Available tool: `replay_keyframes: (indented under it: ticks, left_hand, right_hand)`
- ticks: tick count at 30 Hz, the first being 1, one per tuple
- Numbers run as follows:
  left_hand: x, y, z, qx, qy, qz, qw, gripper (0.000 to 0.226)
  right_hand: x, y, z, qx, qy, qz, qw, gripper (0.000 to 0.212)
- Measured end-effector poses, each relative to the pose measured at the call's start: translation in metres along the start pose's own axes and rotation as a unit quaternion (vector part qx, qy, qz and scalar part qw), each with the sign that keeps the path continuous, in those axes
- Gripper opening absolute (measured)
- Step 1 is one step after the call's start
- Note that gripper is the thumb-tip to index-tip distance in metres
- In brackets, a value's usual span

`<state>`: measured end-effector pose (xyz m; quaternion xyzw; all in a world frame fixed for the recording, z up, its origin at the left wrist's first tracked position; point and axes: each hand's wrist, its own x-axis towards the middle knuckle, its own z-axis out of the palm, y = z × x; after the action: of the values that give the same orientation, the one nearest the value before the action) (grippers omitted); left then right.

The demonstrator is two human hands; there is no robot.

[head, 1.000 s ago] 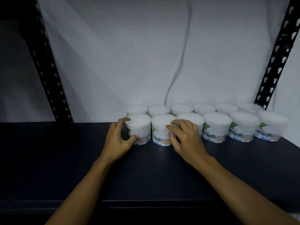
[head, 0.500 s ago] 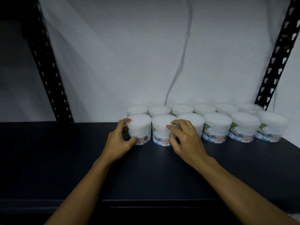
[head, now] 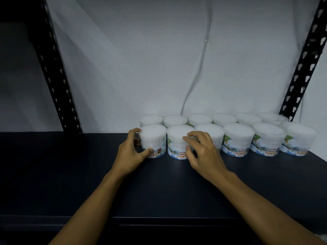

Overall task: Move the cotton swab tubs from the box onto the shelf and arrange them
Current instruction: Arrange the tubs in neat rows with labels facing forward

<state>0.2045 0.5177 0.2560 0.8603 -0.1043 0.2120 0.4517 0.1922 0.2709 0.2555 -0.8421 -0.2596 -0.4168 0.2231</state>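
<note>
A matte dark shelf [head: 74,174] runs along a plain pale wall, and on its right half the cotton swab tubs stand upright in two rows, touching side by side. They are short round tubs of clear plastic, packed white with swabs, with printed labels low on their fronts. The left hand [head: 129,156] grips the leftmost front tub [head: 153,137], fingers curled round its left side and the thumb pressed low on its label. The right hand [head: 203,152] grips the second front tub [head: 177,138], fingers curved over its rim and right side. Perforated black metal uprights, the left post [head: 54,82] and the right post [head: 304,64], lean at the edges, and a thin clear tube [head: 201,59] hangs down the wall behind the back row [head: 200,119].
</note>
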Motion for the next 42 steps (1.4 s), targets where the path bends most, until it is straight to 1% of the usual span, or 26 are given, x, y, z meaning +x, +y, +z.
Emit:
replay_keyframes:
  ticks: [10,28,42]
  left_hand:
    - [-0.0014,0.0033,0.0008,-0.027,-0.018,-0.007,0.999,0.072]
    - [0.0006,-0.0006,0.0017,-0.022,-0.024,-0.010,0.999,0.073]
    - [-0.0004,0.0002,0.0015,-0.009,-0.017,0.004,1.000,0.073]
  right_hand:
    - [-0.0007,0.0008,0.0007,0.005,0.002,-0.001,1.000,0.033]
    - [-0.0012,0.0025,0.0019,0.007,0.002,0.004,1.000,0.033]
    - [-0.0011,0.0039,0.0036,0.007,0.003,0.002,1.000,0.034]
